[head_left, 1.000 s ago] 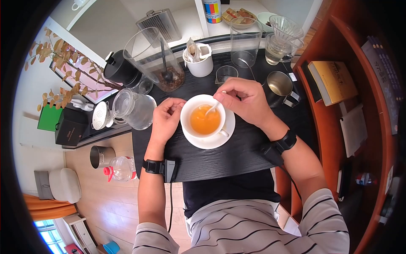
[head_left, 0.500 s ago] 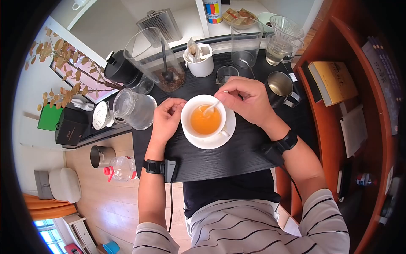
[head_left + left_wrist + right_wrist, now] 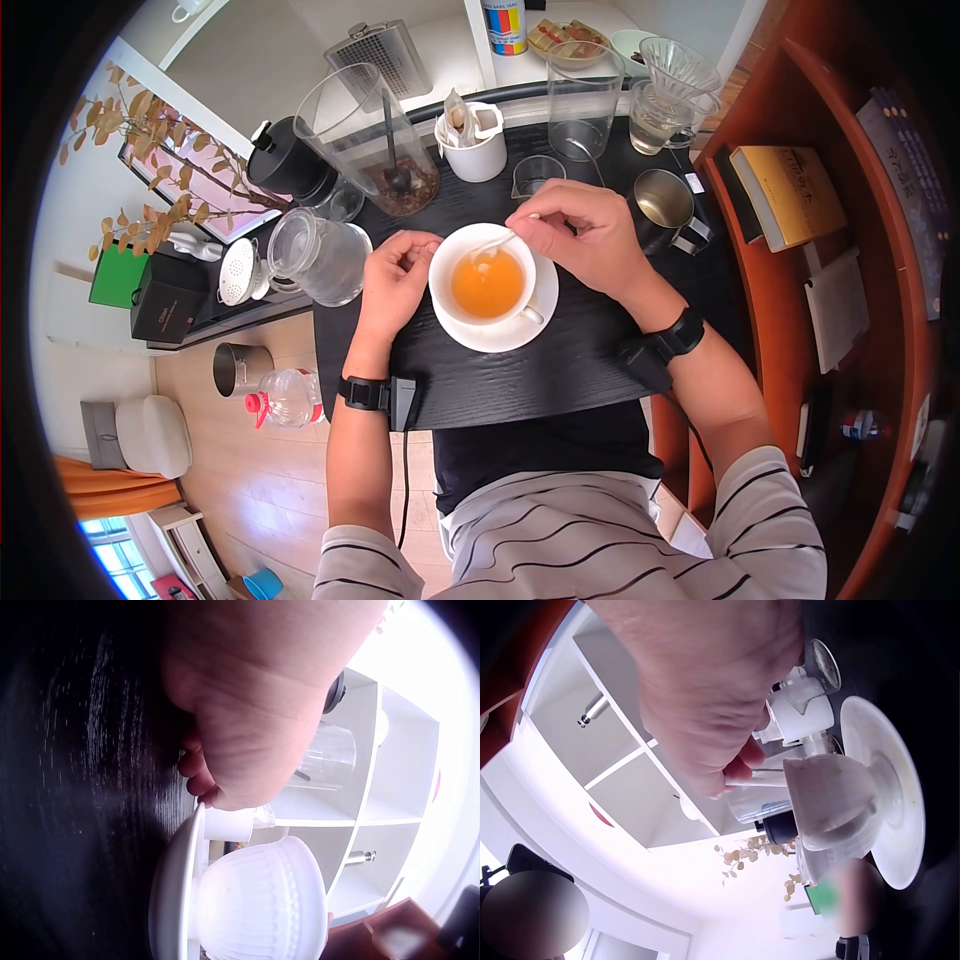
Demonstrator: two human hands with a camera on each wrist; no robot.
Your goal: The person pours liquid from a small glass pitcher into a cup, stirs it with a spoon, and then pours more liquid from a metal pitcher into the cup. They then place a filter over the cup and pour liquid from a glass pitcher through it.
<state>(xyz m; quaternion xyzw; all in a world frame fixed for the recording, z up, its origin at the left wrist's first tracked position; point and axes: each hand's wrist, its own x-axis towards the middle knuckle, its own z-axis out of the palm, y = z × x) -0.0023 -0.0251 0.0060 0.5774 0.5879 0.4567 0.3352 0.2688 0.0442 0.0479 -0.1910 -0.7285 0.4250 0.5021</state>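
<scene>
A white cup (image 3: 455, 275) of amber liquid stands on a white saucer (image 3: 500, 342), its handle toward the lower right. The right hand (image 3: 585, 235) pinches the end of a white spoon (image 3: 492, 245) between thumb and fingers above the cup's upper right rim; the spoon's lower end is in the liquid. In the right wrist view the spoon handle (image 3: 761, 778) runs from the fingertips to the cup (image 3: 829, 802). Left of the cup, the left hand (image 3: 395, 280) rests with loosely curled fingers. In the left wrist view this hand (image 3: 247, 712) is beside the saucer's rim (image 3: 196, 825); contact is unclear.
Behind the cup on the black table (image 3: 470, 385) stand a white mug (image 3: 473, 160), a small glass (image 3: 537, 178) and a tall glass (image 3: 580, 110). A glass pitcher (image 3: 335, 265) is at the left, a metal cup (image 3: 660, 205) at the right.
The spoon's lower end has moved within the cup, from the right of the liquid toward its upper edge. The right hand has shifted slightly; the left hand is almost unchanged.
</scene>
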